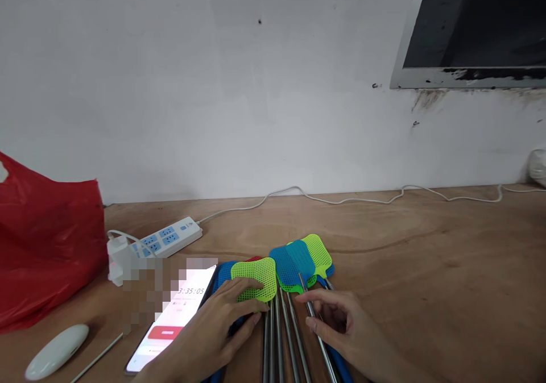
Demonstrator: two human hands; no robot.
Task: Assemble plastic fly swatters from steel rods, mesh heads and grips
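Several fly swatters with green and blue mesh heads (pixel 298 261) and thin metal handles (pixel 281 337) lie fanned on the wooden table (pixel 426 258). My left hand (pixel 222 320) rests flat on the swatter with the green head (pixel 256 278), fingers stretched over its lower edge. My right hand (pixel 341 320) curls loosely around one metal handle (pixel 313 320), fingertips touching it.
A lit phone (pixel 174 317) lies left of my left hand. Behind it is a white power strip (pixel 166 238) with a plugged charger and a cable running along the wall. A red plastic bag (pixel 46 246) stands at the far left, with a white oval object (pixel 57 352) in front.
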